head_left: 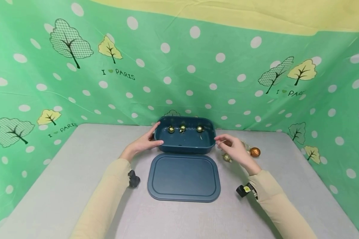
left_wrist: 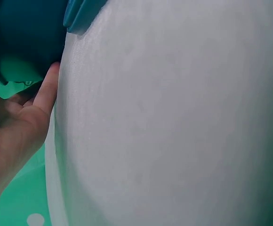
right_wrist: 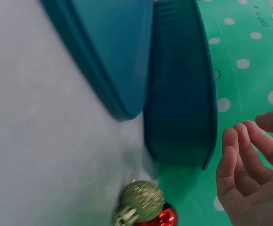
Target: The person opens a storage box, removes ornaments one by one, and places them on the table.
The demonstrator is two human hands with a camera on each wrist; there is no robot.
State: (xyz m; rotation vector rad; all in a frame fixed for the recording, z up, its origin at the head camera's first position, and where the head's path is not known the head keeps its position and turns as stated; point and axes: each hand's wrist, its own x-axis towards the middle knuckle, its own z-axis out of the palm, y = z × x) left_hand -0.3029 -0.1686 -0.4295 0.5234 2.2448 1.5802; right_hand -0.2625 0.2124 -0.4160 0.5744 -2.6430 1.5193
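Observation:
A dark blue rectangular box (head_left: 183, 148) stands at the back of the table with its top uncovered. Inside it lie gold Christmas baubles (head_left: 199, 128). My left hand (head_left: 142, 143) rests at its left end with fingers spread, thumb by the front corner and index finger along the side. In the left wrist view, a finger of that hand touches the box (left_wrist: 26, 35) low down. My right hand (head_left: 234, 148) hovers by the right rim, fingers loosely bent. The right wrist view shows this hand (right_wrist: 256, 174) with nothing between thumb and fingers.
The matching blue lid (head_left: 183, 177) lies flat in front of the box. On the right, partly behind my right hand, are a glittery gold bauble (head_left: 226, 157) and a copper-orange one (head_left: 255, 152). A red bauble (right_wrist: 167, 217) shows in the right wrist view. Green dotted cloth (head_left: 179, 59) hangs behind.

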